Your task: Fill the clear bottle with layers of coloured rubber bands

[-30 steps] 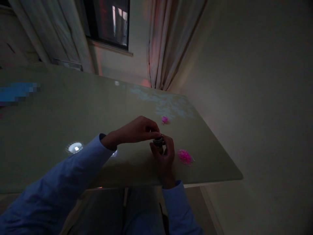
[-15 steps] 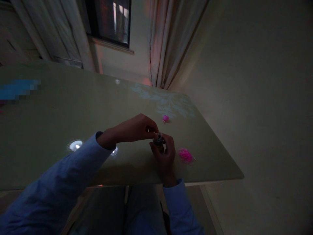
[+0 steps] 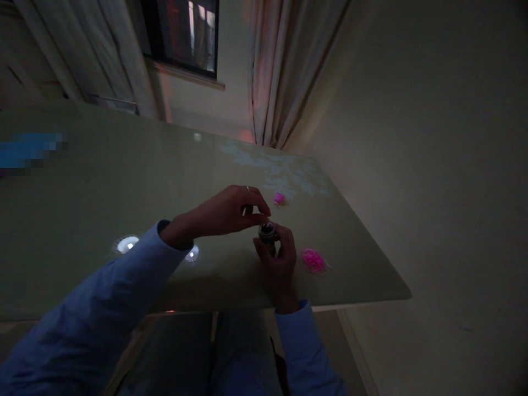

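My right hand (image 3: 281, 263) is wrapped round a small dark jar (image 3: 267, 232) with a round open mouth, holding it upright over the table near the front edge. At the jar's rim my left hand (image 3: 233, 209) has its thumb and fingers drawn into a pinch. A small pale bit shows by those fingertips, too small to name. A ring is on one left finger. To the right of my right hand lies a loose heap of bright pink shreds (image 3: 313, 261). Beyond the hands rests a small pink clump (image 3: 279, 198).
The glossy table (image 3: 350, 258) reflects ceiling lights and ends at a corner on the right. A blurred blue thing (image 3: 28, 149) lies at the far left. Curtains (image 3: 274, 71) and a window (image 3: 185, 33) stand behind the table, with a wall (image 3: 433, 165) to the right.
My left hand has lifted slightly from the jar's mouth, and its fingers have straightened a little, showing more of the opening. My right hand holds the jar in nearly the same place.
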Motion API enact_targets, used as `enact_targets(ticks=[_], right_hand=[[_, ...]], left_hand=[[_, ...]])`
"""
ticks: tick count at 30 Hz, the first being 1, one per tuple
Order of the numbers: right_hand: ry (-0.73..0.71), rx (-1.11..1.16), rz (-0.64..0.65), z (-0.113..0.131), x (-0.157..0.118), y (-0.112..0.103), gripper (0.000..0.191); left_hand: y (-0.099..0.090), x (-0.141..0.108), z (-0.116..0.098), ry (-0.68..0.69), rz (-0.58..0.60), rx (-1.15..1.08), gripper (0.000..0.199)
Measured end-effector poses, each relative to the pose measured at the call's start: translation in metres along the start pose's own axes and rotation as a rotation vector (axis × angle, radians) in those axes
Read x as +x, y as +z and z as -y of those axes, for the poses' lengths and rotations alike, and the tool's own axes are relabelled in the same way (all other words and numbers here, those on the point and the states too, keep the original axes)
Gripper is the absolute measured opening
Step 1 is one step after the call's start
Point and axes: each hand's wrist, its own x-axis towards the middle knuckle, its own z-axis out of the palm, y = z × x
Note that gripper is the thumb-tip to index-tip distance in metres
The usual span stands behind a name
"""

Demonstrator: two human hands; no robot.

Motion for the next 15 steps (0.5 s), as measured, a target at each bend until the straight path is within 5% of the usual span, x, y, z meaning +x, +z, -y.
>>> enact_targets(ticks=[7, 15], right_hand=[[0.039, 0.039, -0.004, 0.002, -0.001, 0.0, 0.033], [0.024, 0.045, -0.011, 0.002, -0.001, 0.001, 0.03]], left_hand=[[-0.006, -0.009, 0.005, 0.096, 0.127, 0.126, 0.019], [0.01, -0.012, 0.006, 0.145, 0.205, 0.195, 0.025]])
